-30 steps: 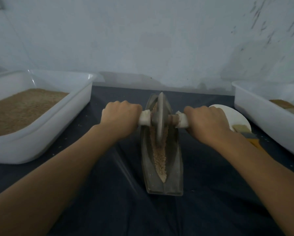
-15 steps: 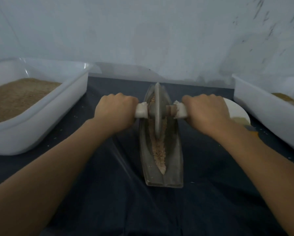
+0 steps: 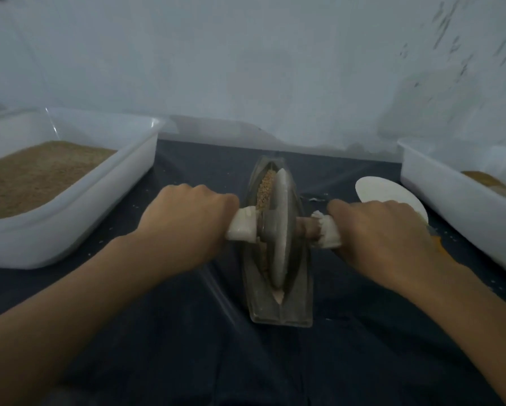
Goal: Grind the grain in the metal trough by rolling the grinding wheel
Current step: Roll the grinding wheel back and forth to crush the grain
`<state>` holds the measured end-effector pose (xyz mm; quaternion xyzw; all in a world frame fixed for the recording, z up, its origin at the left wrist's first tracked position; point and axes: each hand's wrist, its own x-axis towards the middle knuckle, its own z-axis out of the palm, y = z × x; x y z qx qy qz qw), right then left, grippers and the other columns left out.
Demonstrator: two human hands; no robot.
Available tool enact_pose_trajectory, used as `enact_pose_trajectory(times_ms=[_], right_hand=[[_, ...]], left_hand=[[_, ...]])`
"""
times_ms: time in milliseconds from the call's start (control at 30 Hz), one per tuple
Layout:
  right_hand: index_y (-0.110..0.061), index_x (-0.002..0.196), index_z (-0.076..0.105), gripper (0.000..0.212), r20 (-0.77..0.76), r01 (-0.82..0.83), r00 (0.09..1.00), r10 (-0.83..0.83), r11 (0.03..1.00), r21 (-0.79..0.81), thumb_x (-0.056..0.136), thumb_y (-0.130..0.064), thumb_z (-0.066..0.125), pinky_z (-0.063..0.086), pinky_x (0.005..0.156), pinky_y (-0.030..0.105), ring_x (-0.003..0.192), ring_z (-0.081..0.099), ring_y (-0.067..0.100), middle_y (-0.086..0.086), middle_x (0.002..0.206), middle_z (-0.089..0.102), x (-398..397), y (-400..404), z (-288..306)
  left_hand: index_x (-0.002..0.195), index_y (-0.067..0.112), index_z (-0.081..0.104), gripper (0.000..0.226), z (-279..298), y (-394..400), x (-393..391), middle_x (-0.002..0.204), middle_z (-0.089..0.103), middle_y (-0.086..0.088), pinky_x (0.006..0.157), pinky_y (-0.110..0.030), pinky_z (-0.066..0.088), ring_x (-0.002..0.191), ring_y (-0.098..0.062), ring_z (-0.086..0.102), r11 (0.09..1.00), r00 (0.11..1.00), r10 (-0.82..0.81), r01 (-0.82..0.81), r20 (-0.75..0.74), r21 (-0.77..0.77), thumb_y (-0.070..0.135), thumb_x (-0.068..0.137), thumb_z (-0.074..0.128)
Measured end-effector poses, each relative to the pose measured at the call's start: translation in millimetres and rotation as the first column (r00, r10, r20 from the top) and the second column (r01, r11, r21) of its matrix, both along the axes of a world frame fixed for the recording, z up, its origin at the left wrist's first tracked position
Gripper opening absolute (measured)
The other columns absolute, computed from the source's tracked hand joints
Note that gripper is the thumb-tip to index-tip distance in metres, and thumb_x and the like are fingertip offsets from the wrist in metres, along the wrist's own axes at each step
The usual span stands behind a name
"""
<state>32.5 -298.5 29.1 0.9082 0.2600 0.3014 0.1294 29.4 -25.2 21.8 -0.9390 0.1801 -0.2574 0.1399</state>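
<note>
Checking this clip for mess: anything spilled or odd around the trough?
Yes: pale specks lie scattered on the dark cloth, beside the boat-shaped metal trough and along the grain-filled white plastic tub; possibly stray grain.

The desk [image 3: 169,347] is covered in dark navy-blue cloth, flecked with pale specks near its left and right edges. The metal trough [image 3: 278,310] at its centre is dull grey; the grain [image 3: 266,189] inside is tan. The grinding wheel [image 3: 281,230] is pale grey, its axle brown with white wrapping at both ends. Toward the left edge, a white tub [image 3: 70,230] holds a speckled brown fill. Toward the right edge, another white tub [image 3: 451,206] holds ochre-brown matter, beside a white plate [image 3: 377,189]. The wall [image 3: 246,68] behind is pale blue-grey, with dark streaks at upper right.
</note>
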Motion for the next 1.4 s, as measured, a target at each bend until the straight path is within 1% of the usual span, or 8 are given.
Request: enact_pose_trajectory(times_ms=[167,300,500,767,967,1067,1267,1400], right_hand=[[-0.021,0.073,0.034,0.042,-0.013,0.079,0.997,-0.079,0.997,0.0,0.067,-0.028,0.075,0.013,0.046,0.026,0.044,0.043,0.029,0.003,0.056,0.053,34,6,-8],[-0.024,0.08,0.039,0.023,-0.092,0.176,0.982,-0.167,0.98,0.097,0.081,-0.035,0.059,0.028,0.052,0.033,0.064,0.055,0.032,0.005,0.073,0.059,81,12,-17],[-0.023,0.082,0.041,0.021,-0.148,0.211,0.97,-0.192,0.969,0.128,0.083,-0.034,0.058,0.03,0.055,0.033,0.07,0.058,0.033,0.006,0.079,0.062,78,12,-19],[-0.021,0.069,0.032,0.054,-0.036,0.02,0.999,-0.02,1.0,0.01,0.054,-0.026,0.083,0.021,0.042,0.024,0.035,0.034,0.024,-0.001,0.046,0.043,-14,-2,3],[-0.023,0.076,0.035,0.033,-0.01,0.142,0.99,-0.143,0.987,-0.079,0.076,-0.03,0.067,0.016,0.046,0.028,0.05,0.043,0.027,0.001,0.063,0.054,27,13,4],[-0.023,0.077,0.035,0.029,-0.029,0.172,0.985,-0.173,0.984,-0.039,0.078,-0.029,0.063,0.023,0.048,0.03,0.058,0.053,0.031,0.004,0.067,0.053,67,19,1],[-0.023,0.081,0.037,0.023,-0.119,0.218,0.971,-0.208,0.972,0.084,0.082,-0.031,0.059,0.028,0.053,0.032,0.067,0.056,0.033,0.007,0.077,0.06,79,16,-13],[-0.024,0.077,0.037,0.037,-0.047,0.096,0.994,-0.096,0.995,0.008,0.072,-0.037,0.071,0.023,0.047,0.028,0.05,0.047,0.026,0.001,0.062,0.057,37,6,-9]], left_hand=[[0.074,0.03,0.032,0.032,-2,-5,19,0.057,0.028,0.009,0.046,-0.027,0.014,0.047,-0.015,0.026,0.996,0.997,0.081,-0.081,-0.006,-0.03,0.037,0.075,0.063],[0.075,0.027,0.038,0.024,1,-13,59,0.066,0.049,0.0,0.051,-0.031,0.028,0.056,-0.026,0.049,0.994,0.994,0.11,-0.109,0.019,-0.022,0.032,0.079,0.061],[0.08,0.023,0.04,0.02,8,-20,70,0.074,0.057,0.002,0.05,-0.031,0.023,0.055,-0.023,0.041,0.993,0.993,0.109,-0.111,0.05,0.029,0.024,0.081,0.06],[0.071,0.033,0.03,0.036,8,0,-9,0.055,0.025,0.011,0.045,-0.026,0.012,0.048,-0.016,0.029,0.999,0.999,-0.036,0.036,-0.009,-0.03,0.039,0.066,0.066],[0.074,0.031,0.034,0.03,-10,-1,22,0.058,0.029,0.01,0.051,-0.029,0.022,0.052,-0.017,0.032,0.994,0.998,0.052,-0.055,-0.033,-0.091,0.039,0.074,0.064],[0.073,0.026,0.034,0.031,-16,-3,51,0.06,0.04,0.005,0.05,-0.03,0.025,0.051,-0.021,0.034,0.993,0.998,0.059,-0.056,0.022,-0.105,0.035,0.076,0.064],[0.075,0.025,0.037,0.023,4,-17,72,0.06,0.031,0.005,0.051,-0.032,0.026,0.053,-0.02,0.032,0.995,0.995,0.098,-0.098,0.0,-0.026,0.027,0.081,0.06],[0.077,0.028,0.032,0.031,7,-12,29,0.063,0.036,0.007,0.05,-0.031,0.023,0.051,-0.016,0.028,0.998,0.997,0.054,-0.056,-0.063,-0.031,0.031,0.078,0.062]])
